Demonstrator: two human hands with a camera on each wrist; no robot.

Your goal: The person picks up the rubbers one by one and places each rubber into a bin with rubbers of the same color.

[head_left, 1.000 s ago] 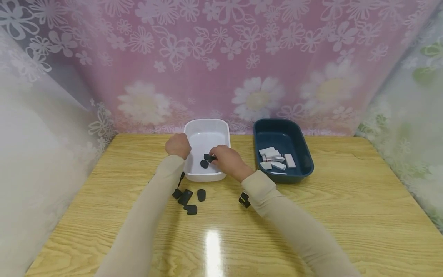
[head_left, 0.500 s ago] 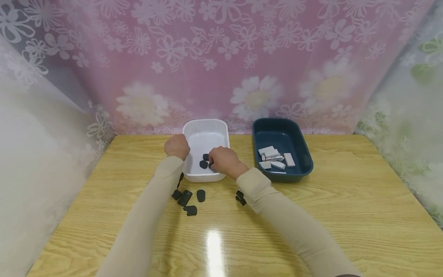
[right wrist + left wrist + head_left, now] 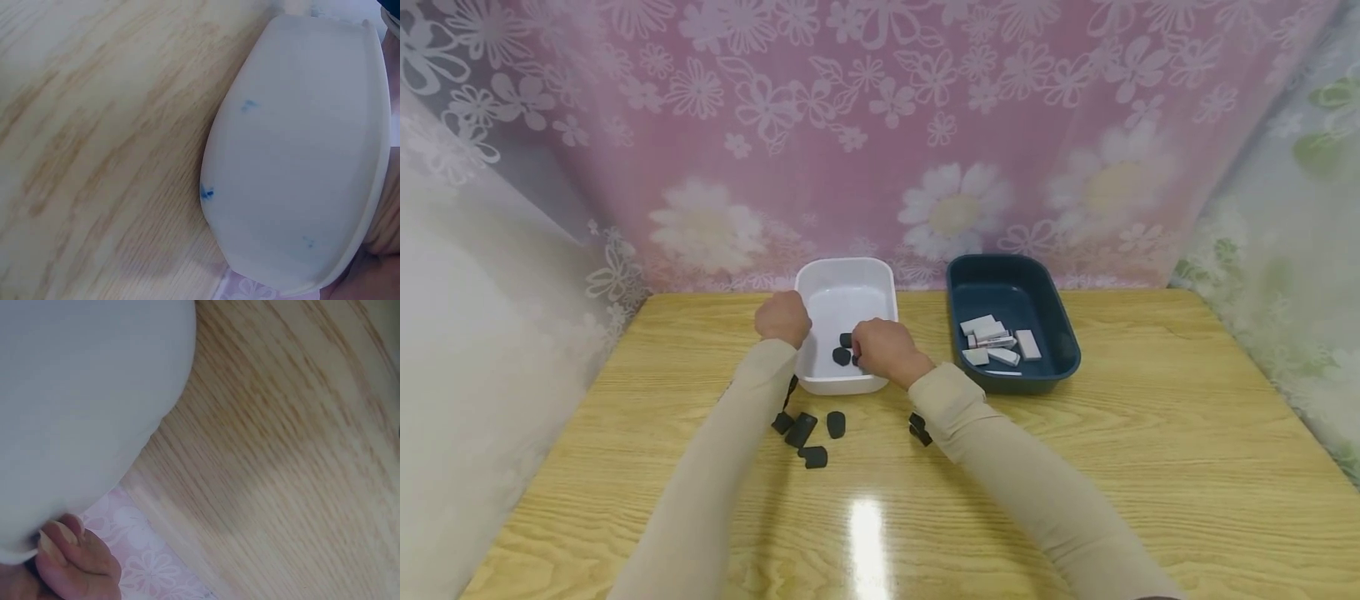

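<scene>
In the head view my left hand (image 3: 782, 318) grips the left rim of a white plastic tub (image 3: 844, 385); the left wrist view shows its curled fingertips (image 3: 59, 540) against the tub's outer wall. Over the tub's right rim reaches my right hand (image 3: 883, 346), its fingers down inside. They curl around a small black piece (image 3: 855, 360), mostly hidden by the hand. Beside it on the tub floor lie a rounded black piece (image 3: 842, 357) and another black piece (image 3: 846, 340). From the right wrist view, the tub wall (image 3: 294, 150) hides the fingers.
Several flat black pieces lie in front of the white tub, among them a rounded one (image 3: 836, 424), a rectangular one (image 3: 802, 429) and a notched one (image 3: 813, 457). To the right stands a dark blue tub (image 3: 1037, 385) with several small white blocks (image 3: 1028, 344). A flowered curtain (image 3: 850, 167) hangs behind.
My right hand has lowered slightly toward the tub's near side with the black piece, its fingers closing over it. My left hand stays on the rim.
</scene>
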